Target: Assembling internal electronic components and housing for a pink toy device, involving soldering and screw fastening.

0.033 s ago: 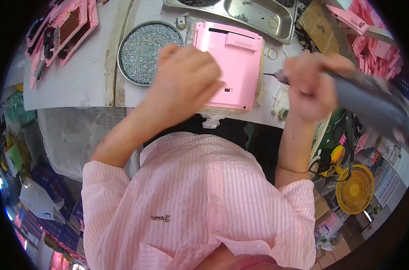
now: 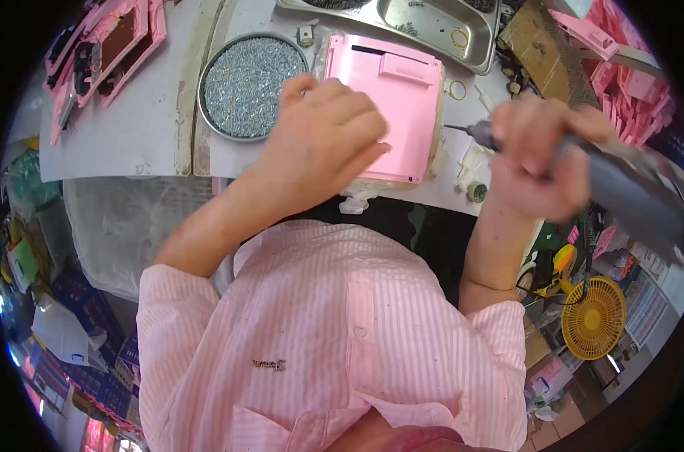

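Note:
My left hand (image 2: 323,139) hovers over the left side of a pink plastic casing (image 2: 406,105), its thumb and fingers pinched together. Whatever is between the fingertips is too small and hidden to make out. Gripped in my right hand (image 2: 542,162) is a dark powered screwdriver (image 2: 628,188), blurred by motion, its thin bit pointing left at the casing's right edge, apart from it. Left of the casing stands a round metal dish (image 2: 201,98) full of small silvery screws (image 2: 251,83).
A steel compartment tray (image 2: 425,22) stands beyond the casing. Stacked pink frames (image 2: 135,45) lie at far left, more pink parts (image 2: 628,83) at far right. Near the right hand are a small green-rimmed roll (image 2: 476,191) and a yellow ring (image 2: 456,90). A yellow fan (image 2: 594,316) stands lower right.
My left hand has shifted slightly right over the casing. The right hand, with the screwdriver, has moved a little right and toward me.

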`<state>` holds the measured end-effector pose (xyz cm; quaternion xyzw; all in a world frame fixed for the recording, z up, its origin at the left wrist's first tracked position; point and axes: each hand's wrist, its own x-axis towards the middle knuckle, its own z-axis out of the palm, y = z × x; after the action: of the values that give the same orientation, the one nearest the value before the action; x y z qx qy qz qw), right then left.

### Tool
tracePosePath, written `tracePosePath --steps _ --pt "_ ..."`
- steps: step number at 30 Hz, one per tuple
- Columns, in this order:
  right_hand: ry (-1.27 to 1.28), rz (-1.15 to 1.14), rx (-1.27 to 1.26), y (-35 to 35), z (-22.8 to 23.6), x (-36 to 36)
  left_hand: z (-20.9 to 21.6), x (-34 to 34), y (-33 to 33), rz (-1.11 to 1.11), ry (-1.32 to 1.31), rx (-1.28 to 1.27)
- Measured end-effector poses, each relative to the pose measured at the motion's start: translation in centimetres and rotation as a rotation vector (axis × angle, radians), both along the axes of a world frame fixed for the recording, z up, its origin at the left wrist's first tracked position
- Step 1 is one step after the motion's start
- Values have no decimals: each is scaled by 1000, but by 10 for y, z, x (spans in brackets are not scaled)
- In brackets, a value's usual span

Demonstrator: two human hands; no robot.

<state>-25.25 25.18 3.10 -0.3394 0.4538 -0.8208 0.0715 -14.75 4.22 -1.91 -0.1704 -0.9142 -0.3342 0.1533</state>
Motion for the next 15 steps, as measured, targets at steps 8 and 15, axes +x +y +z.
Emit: tracePosePath --steps 8,15 --pt "100 248 68 -7 19 21 -9 2 25 -16 46 292" --pt "62 201 115 -14 14 27 -9 6 19 59 67 136"
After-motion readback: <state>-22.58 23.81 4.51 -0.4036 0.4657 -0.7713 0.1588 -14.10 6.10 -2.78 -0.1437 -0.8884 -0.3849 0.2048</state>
